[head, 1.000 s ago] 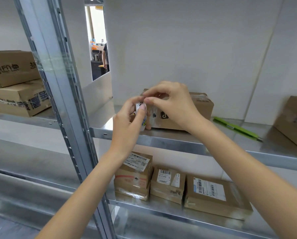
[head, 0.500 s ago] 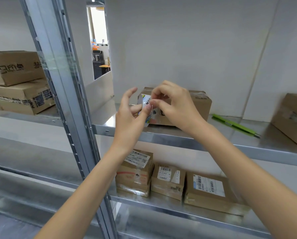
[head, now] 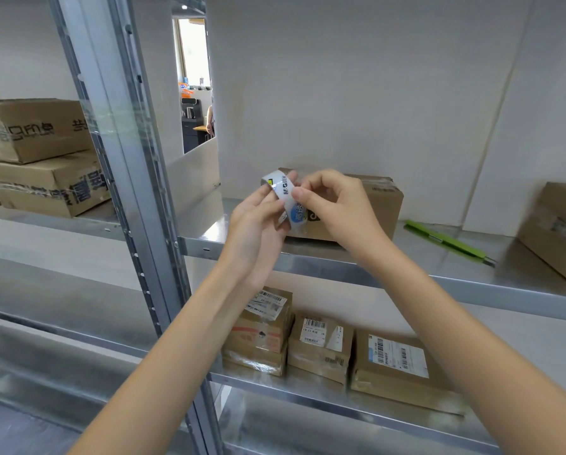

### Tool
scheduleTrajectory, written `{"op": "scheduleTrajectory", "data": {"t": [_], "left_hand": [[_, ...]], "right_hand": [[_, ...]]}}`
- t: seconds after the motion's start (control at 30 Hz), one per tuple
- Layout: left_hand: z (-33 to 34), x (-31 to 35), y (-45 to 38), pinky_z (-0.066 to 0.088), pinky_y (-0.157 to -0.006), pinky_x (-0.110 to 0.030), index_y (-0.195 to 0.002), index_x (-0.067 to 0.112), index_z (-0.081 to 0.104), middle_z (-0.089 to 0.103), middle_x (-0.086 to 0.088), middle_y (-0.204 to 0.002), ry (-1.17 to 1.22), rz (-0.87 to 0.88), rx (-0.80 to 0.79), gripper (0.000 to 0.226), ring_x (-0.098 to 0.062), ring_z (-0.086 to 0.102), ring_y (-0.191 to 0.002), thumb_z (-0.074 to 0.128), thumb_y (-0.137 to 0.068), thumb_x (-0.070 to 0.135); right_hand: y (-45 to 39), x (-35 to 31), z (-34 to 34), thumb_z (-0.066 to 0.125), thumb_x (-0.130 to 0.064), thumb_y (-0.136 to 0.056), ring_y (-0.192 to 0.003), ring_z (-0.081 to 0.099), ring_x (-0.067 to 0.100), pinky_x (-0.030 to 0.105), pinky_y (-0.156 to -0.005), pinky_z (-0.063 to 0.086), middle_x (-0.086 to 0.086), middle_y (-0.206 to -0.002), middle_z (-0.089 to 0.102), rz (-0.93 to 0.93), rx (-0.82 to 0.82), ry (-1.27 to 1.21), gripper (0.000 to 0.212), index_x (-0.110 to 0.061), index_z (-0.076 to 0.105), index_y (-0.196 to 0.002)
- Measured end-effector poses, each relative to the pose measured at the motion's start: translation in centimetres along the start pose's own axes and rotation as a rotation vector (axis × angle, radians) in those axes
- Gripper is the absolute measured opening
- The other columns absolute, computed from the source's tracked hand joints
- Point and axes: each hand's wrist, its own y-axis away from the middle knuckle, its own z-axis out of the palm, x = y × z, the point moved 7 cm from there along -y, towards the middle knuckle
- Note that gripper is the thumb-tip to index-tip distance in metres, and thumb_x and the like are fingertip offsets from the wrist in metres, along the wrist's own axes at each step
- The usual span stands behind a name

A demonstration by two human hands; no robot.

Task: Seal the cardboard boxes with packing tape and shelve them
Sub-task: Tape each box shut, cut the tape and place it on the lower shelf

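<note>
Your left hand [head: 253, 224] cradles the tape roll [head: 284, 198]. Your right hand [head: 334, 205] pinches its edge, near the cardboard box [head: 378, 205].

Both hands, left [head: 255, 221] and right [head: 335, 205], pinch tape roll [head: 286, 200] in front of cardboard box [head: 378, 205] on metal shelf [head: 390, 274].

Bright, even light; wide-angle bending, blurred right edge.
</note>
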Motion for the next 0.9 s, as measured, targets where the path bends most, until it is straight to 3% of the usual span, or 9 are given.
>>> {"op": "scheduleTrajectory", "data": {"t": [0.13,0.3,0.43,0.53,0.67,0.77,0.9], "left_hand": [[-0.5,0.8,-0.4,0.042,-0.107,-0.037,-0.137,-0.003,0.048,0.058,-0.016,-0.135,0.147,0.058,0.071,0.039,-0.027,0.057,-0.122,0.034,-0.101,-0.003],[0.3,1.9,0.1,0.050,-0.102,-0.040,-0.129,0.000,0.052,0.063,-0.006,-0.132,0.149,0.108,0.089,0.031,-0.018,0.064,-0.116,0.048,-0.100,0.009],[0.1,2.3,0.0,0.056,-0.091,-0.035,-0.127,0.000,0.053,0.064,-0.007,-0.130,0.152,0.133,0.115,0.028,-0.019,0.067,-0.110,0.046,-0.102,0.010],[-0.1,1.9,-0.2,0.058,-0.085,-0.030,-0.117,0.001,0.058,0.069,-0.007,-0.120,0.232,0.080,0.095,0.024,-0.017,0.069,-0.106,0.040,-0.103,0.010],[-0.2,1.8,0.1,0.057,-0.083,-0.026,-0.114,0.003,0.059,0.075,-0.004,-0.106,0.209,0.082,0.087,0.027,-0.013,0.070,-0.103,0.036,-0.105,0.014],[-0.3,2.2,0.5,0.055,-0.090,-0.025,-0.117,0.007,0.060,0.070,-0.006,-0.118,-0.030,0.161,0.107,0.022,-0.015,0.066,-0.113,0.046,-0.102,0.016],[-0.6,4.1,0.7,0.055,-0.087,-0.023,-0.113,0.018,0.060,0.070,-0.002,-0.120,-0.329,0.251,0.095,0.022,-0.013,0.067,-0.110,0.057,-0.095,0.005]], "right_hand": [[0.5,0.5,-0.4,0.068,-0.007,-0.088,-0.070,0.054,0.009,0.017,-0.065,0.046,0.005,-0.079,0.064,0.061,0.071,-0.141,0.011,-0.007,0.062,-0.078],[0.9,1.3,-0.1,0.068,-0.007,-0.089,-0.075,0.060,0.020,0.036,-0.076,0.052,0.006,-0.075,0.065,0.143,0.057,-0.266,0.016,-0.010,0.060,-0.075],[0.9,1.8,0.3,0.072,-0.007,-0.083,-0.081,0.060,0.025,0.037,-0.083,0.051,0.009,-0.081,0.066,0.245,0.044,-0.477,0.013,-0.012,0.061,-0.079],[1.0,2.5,0.6,0.068,0.003,-0.085,-0.082,0.065,0.019,0.028,-0.081,0.054,0.008,-0.087,0.067,0.342,0.056,-0.677,0.029,-0.013,0.047,-0.096],[1.1,2.0,1.1,0.068,-0.006,-0.088,-0.075,0.062,0.009,0.021,-0.072,0.049,-0.001,-0.082,0.068,0.226,-0.006,-0.392,0.010,-0.013,0.063,-0.094],[1.0,1.2,1.3,0.068,-0.006,-0.089,-0.074,0.062,0.005,0.019,-0.070,0.049,-0.001,-0.082,0.069,0.180,0.032,-0.359,0.003,-0.008,0.067,-0.091],[0.5,-0.2,1.2,0.071,-0.014,-0.087,-0.084,0.067,0.008,0.018,-0.073,0.051,0.000,-0.090,0.072,0.090,0.019,-0.269,0.007,-0.012,0.067,-0.092]]}}
